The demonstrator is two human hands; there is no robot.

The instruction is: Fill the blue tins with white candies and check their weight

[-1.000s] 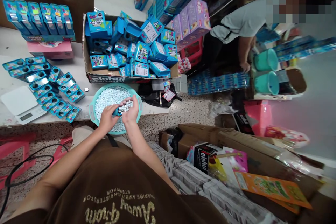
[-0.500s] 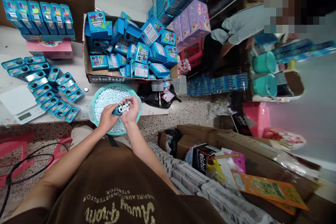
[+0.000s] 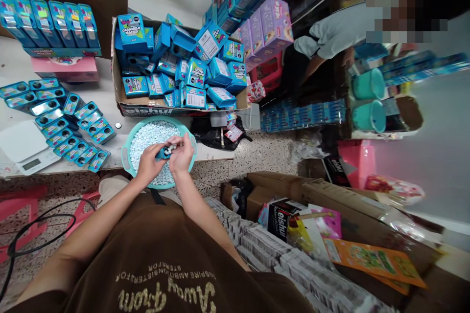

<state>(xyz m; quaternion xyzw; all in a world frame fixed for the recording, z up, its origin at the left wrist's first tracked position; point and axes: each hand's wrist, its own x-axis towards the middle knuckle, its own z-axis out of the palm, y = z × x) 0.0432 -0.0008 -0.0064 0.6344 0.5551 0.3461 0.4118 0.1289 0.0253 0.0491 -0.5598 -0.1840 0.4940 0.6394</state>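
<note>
In the head view, a small blue tin is being held above a turquoise basin, its mouth facing the right hand. The tin is showing a shiny blue body, mostly covered by fingers, with white candies sitting at its opening. More of these small, rounded candies are filling the basin below.

The left hand is wrapping around the tin, thumb and fingers closed on its sides. The right hand is forming a cup at the tin's mouth, its fingers curling in around a few candies; whether it is touching the tin is hard to tell.

Behind the basin, a cardboard box is holding a jumble of blue tins, several bearing "CARAMELO MACIZO" and others turning white label panels outward. The box front is displaying "eishu" in pale letters on black. On the table, open-topped tins are standing in rows beside a white scale. A brown shirt is carrying printed words, among them "INSPIRE", "Away" and "From". Lower right, a black carton is showing "eishu" too.
</note>
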